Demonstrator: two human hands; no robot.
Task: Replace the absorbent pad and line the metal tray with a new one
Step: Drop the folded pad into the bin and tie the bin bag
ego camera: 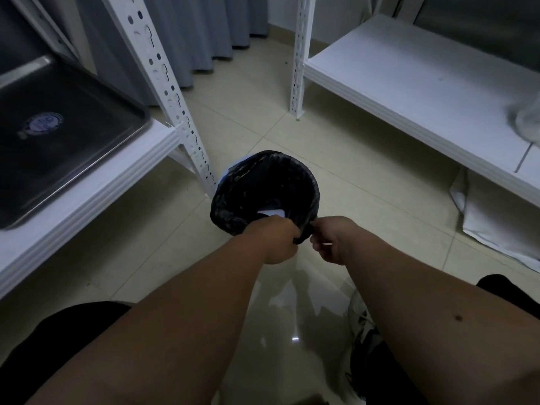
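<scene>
Black bin liner (pixel 264 194) beside metal tray (pixel 62 135), thin and floppy, near rim pinched by left hand (pixel 276 241) and right hand (pixel 333 244); white inside, probably old pad (pixel 271 213).

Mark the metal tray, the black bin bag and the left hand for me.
metal tray (pixel 87 166): head view, on its near right rim.
black bin bag (pixel 306 182): head view, on its far right rim.
left hand (pixel 276 241): head view, on the back of the hand.

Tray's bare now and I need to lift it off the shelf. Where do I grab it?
Grip the metal tray by its raised front rim near the right corner, coming from the aisle side. That edge overhangs nearest the shelf front, and the upright post blocks the far corner.
</scene>
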